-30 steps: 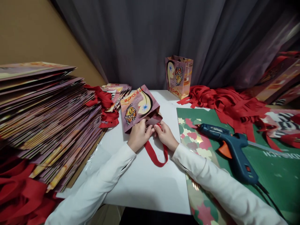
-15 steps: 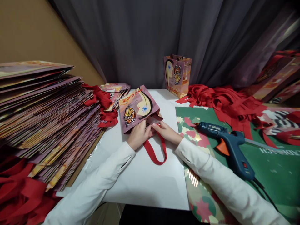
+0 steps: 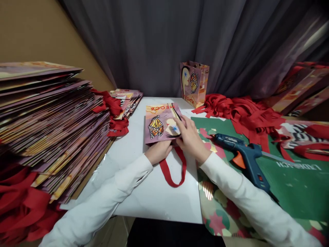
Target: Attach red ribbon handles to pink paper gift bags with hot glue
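A small purple-and-yellow paper gift bag (image 3: 151, 120), printed with a butterfly and a face, lies on its side with its mouth toward me. My left hand (image 3: 159, 151) is closed at the near edge of the mouth, its fingertips partly hidden by the bag. Over the right side of the bag my right hand (image 3: 191, 139) is closed, fingers on the printed face and thumb near the mouth. From the mouth a red ribbon handle (image 3: 168, 175) loops down onto the white table (image 3: 154, 202).
To the left rises a tall stack of flat bags (image 3: 64, 130), with red ribbons (image 3: 23, 209) beside it. A finished-looking bag (image 3: 194, 84) stands at the back. A ribbon pile (image 3: 241, 111) lies right, behind a blue glue gun (image 3: 246, 154) on a green printed sheet (image 3: 290, 185).
The bag has turned straighter and shifted right. My right hand has moved from the ribbon at the mouth up onto the bag's right side. The left hand stays by the mouth.
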A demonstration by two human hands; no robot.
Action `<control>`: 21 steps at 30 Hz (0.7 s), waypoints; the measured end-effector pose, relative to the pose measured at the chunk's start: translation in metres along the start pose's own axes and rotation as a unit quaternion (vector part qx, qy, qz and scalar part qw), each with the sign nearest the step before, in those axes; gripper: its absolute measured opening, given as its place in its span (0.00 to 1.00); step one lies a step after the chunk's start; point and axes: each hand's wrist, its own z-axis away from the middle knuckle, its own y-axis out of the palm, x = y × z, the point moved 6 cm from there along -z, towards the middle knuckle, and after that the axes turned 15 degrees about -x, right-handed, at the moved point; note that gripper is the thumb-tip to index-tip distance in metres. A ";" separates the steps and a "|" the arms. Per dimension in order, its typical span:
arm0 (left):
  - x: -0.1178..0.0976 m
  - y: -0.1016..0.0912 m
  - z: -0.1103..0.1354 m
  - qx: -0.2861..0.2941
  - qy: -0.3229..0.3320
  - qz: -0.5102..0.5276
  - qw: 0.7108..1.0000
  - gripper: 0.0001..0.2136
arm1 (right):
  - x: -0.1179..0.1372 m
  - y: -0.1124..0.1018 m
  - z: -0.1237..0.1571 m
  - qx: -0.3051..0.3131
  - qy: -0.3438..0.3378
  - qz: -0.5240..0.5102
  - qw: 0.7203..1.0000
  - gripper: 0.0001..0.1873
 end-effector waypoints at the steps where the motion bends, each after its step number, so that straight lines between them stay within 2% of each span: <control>1: -0.003 0.001 -0.001 0.017 0.011 -0.020 1.000 0.19 | 0.003 0.003 -0.003 0.016 -0.021 0.027 0.999 0.31; 4: -0.008 -0.004 0.001 0.055 0.012 -0.146 0.988 0.15 | 0.008 0.016 -0.009 0.053 -0.059 0.102 0.992 0.23; 6: -0.009 -0.014 0.007 0.056 -0.009 -0.224 0.973 0.14 | 0.009 0.022 -0.010 0.076 -0.075 0.136 0.985 0.20; 9: -0.010 -0.026 0.019 0.046 -0.036 -0.259 0.964 0.13 | 0.011 0.024 -0.010 0.085 -0.096 0.167 0.978 0.19; 11: -0.010 -0.028 0.025 0.046 -0.032 -0.261 0.964 0.12 | 0.013 0.024 -0.008 0.081 -0.105 0.182 0.974 0.19; 16: -0.008 -0.026 0.033 0.006 0.061 -0.264 0.963 0.15 | 0.014 0.030 -0.009 0.081 -0.087 0.194 0.974 0.19; 21: -0.013 -0.036 0.055 -0.107 0.178 -0.222 0.953 0.16 | 0.009 0.027 -0.019 0.090 -0.060 0.197 0.974 0.19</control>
